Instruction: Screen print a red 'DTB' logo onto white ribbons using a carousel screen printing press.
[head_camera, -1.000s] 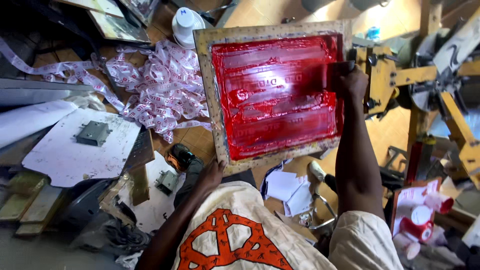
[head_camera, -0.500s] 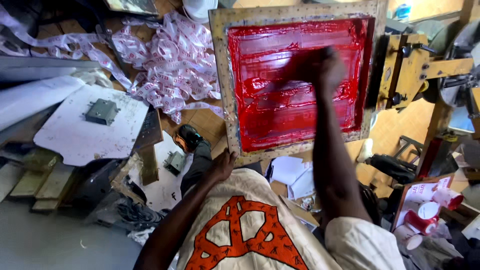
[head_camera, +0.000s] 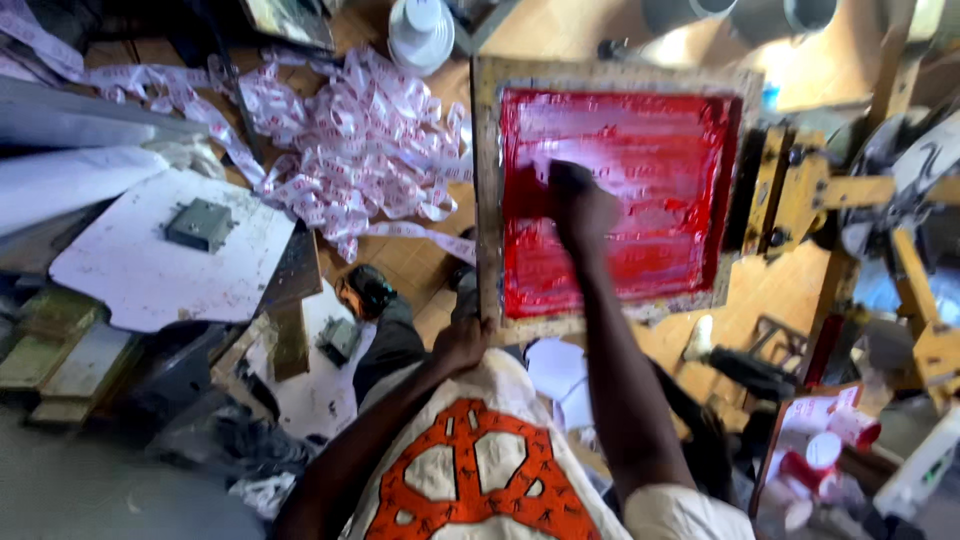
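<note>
A wooden printing screen frame (head_camera: 487, 200) lies flat in front of me, its mesh (head_camera: 660, 200) covered in wet red ink. My right hand (head_camera: 580, 208) rests on the left part of the mesh, fingers closed around a dark tool that looks like a squeegee; blur hides its shape. My left hand (head_camera: 462, 345) grips the near left corner of the frame. My white shirt with an orange pattern fills the bottom of the view.
A tangled pile of white ribbon with red print (head_camera: 360, 150) lies left of the frame. A white board with a grey metal block (head_camera: 150, 260) sits further left. Yellow press arms (head_camera: 800, 200) stand on the right. Red and white cups (head_camera: 830, 440) are at lower right.
My right hand has swept across the red mesh from its right edge to its left side. My left hand has stayed on the frame's near corner.
</note>
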